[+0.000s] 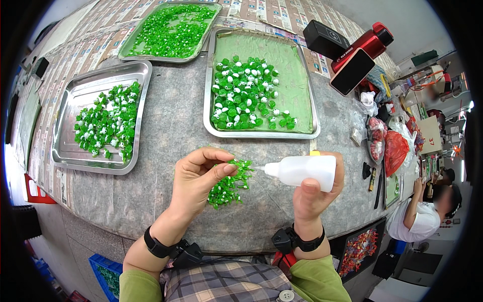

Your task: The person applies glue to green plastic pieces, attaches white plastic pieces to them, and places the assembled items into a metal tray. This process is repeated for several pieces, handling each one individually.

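The soft white plastic bottle [307,173] lies sideways at the centre right of the frame, my right hand [313,204] curled around it, thumb along its near side, probably so I can squeeze it. Its thin, clear nozzle [257,167] points at my left hand [193,178], whose thumb and forefinger pinch a small piece too tiny to make out, seemingly to steady it at the tip. Just below lies a pile of glossy green bits [226,194], likely kept within reach on the mottled grey counter [171,136]. Rounded green-and-white beads [244,93] fill part of a metal tray [266,135] above.
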{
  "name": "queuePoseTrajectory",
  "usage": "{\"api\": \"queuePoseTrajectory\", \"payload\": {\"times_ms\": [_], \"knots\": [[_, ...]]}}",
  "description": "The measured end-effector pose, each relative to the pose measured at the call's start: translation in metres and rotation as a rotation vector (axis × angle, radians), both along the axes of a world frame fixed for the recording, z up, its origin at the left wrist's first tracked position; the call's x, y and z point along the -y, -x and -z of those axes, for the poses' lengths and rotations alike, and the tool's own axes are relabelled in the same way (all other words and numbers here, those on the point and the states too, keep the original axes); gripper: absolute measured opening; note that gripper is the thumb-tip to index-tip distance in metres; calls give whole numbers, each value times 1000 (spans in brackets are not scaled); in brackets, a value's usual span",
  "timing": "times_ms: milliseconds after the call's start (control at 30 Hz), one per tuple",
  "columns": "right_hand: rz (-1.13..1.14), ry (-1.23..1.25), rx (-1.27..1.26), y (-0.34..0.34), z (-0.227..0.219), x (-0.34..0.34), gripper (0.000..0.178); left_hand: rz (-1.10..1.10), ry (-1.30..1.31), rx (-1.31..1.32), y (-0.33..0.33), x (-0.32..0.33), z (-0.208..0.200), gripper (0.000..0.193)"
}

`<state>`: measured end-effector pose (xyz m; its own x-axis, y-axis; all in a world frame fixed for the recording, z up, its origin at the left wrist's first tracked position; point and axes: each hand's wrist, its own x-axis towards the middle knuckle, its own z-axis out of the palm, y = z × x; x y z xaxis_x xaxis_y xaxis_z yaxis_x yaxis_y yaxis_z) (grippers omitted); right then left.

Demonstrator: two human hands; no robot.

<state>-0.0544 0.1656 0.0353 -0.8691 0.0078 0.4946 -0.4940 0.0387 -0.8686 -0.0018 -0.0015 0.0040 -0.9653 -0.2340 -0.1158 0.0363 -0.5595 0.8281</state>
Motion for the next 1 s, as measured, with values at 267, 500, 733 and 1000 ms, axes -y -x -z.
{"api": "queuePoseTrajectory", "payload": {"times_ms": [267,500,733,1000], "knots": [[45,170,91,31,-23,-32,34,1,-15,45,1,0,0,14],[73,-59,372,78,23,-126,32,-21,-58,69,-1,1,-3,13],[473,-427,158,77,43,-143,38,-24,-66,81,1,0,-4,12],[-115,-964,-177,93,-12,-43,28,-34,-65,84,0,1,-2,12]]}}
